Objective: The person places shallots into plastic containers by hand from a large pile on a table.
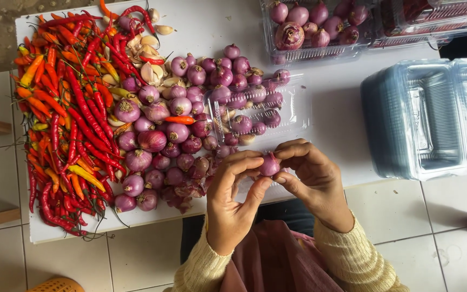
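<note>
My left hand [232,197] and my right hand [313,178] meet at the near edge of a low white board [341,121], both pinching one small purple shallot [269,164] between their fingertips. Just beyond the hands lies an open clear plastic clamshell box [293,111] with several shallots inside. To its left spreads a heap of loose shallots [163,143]. A big pile of red and orange chillies [66,119] fills the board's left side, with garlic cloves [149,70] at its far edge.
A stack of empty clear clamshell boxes [433,116] stands at the right. Filled, closed boxes of shallots [312,27] sit at the far right of the board. Pale floor tiles surround the board; an orange basket rim [58,285] shows at the bottom left.
</note>
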